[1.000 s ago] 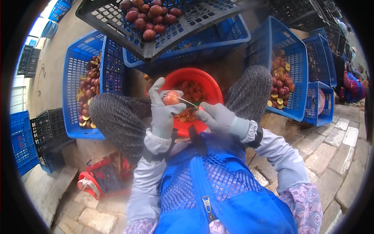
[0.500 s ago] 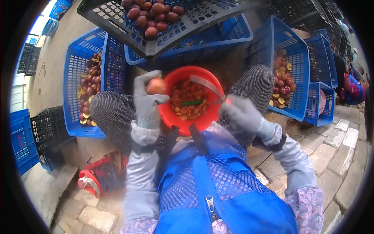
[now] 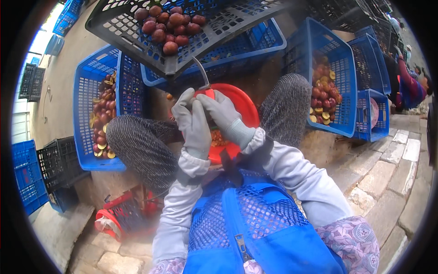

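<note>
Both my hands wear grey gloves and meet over the left part of a red basin (image 3: pixel 248 107). My right hand (image 3: pixel 223 112) grips the red handle of a curved knife (image 3: pixel 202 74), its blade pointing up and away from me. Close against it, my left hand (image 3: pixel 189 121) has its fingers bent; whatever lies between the hands is hidden. Orange-red fruit pieces (image 3: pixel 218 138) show in the basin below, partly covered by my hands. Beyond it, a black crate (image 3: pixel 219 39) is tilted toward me with whole dark red plums (image 3: pixel 171 28) in it.
Blue crates with cut plums stand at my left (image 3: pixel 82 114) and right (image 3: pixel 333 102). Another blue crate (image 3: pixel 273 43) sits under the black one. A red basket (image 3: pixel 121 214) is at lower left. A small orange piece (image 3: pixel 169 97) lies on the ground. A person (image 3: pixel 408 84) is at far right.
My right hand has swung left with the knife to meet my left hand. The plum seen earlier in my left hand is now hidden. The view has shifted slightly.
</note>
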Demonstrator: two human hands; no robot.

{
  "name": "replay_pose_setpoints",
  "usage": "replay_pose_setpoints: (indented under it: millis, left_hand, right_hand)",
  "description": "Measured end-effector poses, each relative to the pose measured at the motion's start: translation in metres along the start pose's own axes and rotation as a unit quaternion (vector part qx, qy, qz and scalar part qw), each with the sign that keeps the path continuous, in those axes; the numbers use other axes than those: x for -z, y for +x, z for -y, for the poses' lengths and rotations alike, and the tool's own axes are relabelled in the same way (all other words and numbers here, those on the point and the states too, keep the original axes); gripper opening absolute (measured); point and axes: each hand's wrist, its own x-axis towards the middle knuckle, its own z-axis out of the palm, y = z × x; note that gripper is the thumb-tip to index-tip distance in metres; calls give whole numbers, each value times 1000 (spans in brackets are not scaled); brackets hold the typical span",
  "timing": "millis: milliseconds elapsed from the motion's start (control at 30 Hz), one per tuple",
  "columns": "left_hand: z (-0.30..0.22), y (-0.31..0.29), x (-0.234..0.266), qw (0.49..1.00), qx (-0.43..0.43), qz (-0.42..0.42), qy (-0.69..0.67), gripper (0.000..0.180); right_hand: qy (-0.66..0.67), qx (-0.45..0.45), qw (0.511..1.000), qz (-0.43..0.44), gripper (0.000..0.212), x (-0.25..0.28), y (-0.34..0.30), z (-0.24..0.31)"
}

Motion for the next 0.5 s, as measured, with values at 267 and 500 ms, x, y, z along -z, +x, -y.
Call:
replay_pose_setpoints:
  millis: [267,500]
  left_hand:
    - [-1,-3,17,983,51,68,166,28]
    - [22,12,40,858,327,-14,-396,31]
  right_hand:
    - [30,83,995,-35,30,-3,-2,-11]
    - [-353,158,921,57,38,1,23,23]
